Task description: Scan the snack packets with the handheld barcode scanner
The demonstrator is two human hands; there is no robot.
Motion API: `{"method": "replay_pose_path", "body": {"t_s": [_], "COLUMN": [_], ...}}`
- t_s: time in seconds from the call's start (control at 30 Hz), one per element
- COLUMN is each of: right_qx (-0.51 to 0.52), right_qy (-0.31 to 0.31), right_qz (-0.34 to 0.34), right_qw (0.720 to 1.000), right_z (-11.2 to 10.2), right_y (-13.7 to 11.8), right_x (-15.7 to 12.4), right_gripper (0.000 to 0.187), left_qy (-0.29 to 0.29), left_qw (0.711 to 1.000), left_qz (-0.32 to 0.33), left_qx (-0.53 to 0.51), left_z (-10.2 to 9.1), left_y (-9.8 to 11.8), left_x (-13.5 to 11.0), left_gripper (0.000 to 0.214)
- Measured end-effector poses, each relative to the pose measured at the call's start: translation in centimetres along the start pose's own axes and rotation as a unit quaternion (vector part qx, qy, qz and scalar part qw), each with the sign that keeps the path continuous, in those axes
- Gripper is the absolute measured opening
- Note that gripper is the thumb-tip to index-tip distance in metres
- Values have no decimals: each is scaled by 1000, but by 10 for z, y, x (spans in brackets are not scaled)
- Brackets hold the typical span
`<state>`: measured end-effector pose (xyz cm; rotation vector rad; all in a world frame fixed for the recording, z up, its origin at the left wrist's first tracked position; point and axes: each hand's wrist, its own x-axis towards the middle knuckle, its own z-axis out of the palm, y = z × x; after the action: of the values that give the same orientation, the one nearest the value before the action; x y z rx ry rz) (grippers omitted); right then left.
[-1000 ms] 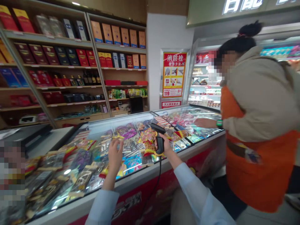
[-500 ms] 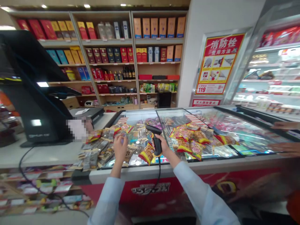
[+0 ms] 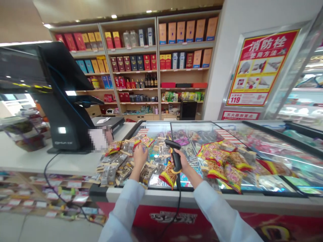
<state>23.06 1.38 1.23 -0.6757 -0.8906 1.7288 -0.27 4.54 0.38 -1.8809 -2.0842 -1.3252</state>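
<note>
My right hand is wrapped around the grip of a black and yellow handheld barcode scanner, its head tilted up to the left and its cable hanging down the front of the freezer. My left hand hovers over a spread of snack packets with its fingers loosely curved and apart; no item shows in it, though its palm side is partly hidden. Between the hands, below the scanner, lies a red and yellow snack bag. A heap of similar snack bags sits right of the scanner on the glass-topped chest freezer.
A black checkout terminal stands on the white counter at left, its cable running down the front. Stacked tubs are beside it. Shelves of boxes line the back wall. A red fire-hydrant poster hangs at right.
The view has swung left, so things sit further right in the picture. Another person's hands at the right edge are out of view. The scanner stays in my right hand.
</note>
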Motion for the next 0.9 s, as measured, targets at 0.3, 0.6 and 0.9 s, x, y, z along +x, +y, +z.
{"method": "replay_pose_path", "body": {"t_s": [0.3, 0.6, 0.9], "right_qx": [-12, 24, 27], "right_qy": [6, 14, 15], "right_qz": [55, 51, 70], "right_qw": [998, 998, 997], "right_z": [1, 3, 5], "right_y": [4, 2, -2], "right_x": [-1, -3, -7], "right_gripper": [32, 24, 26], "left_qy": [-112, -187, -83], "left_qw": [990, 961, 992], "left_qz": [26, 100, 59], "left_qx": [81, 177, -68], "left_z": [-18, -36, -27], "left_y": [14, 22, 22], "left_x": [-27, -87, -56], "left_gripper": [34, 53, 44]}}
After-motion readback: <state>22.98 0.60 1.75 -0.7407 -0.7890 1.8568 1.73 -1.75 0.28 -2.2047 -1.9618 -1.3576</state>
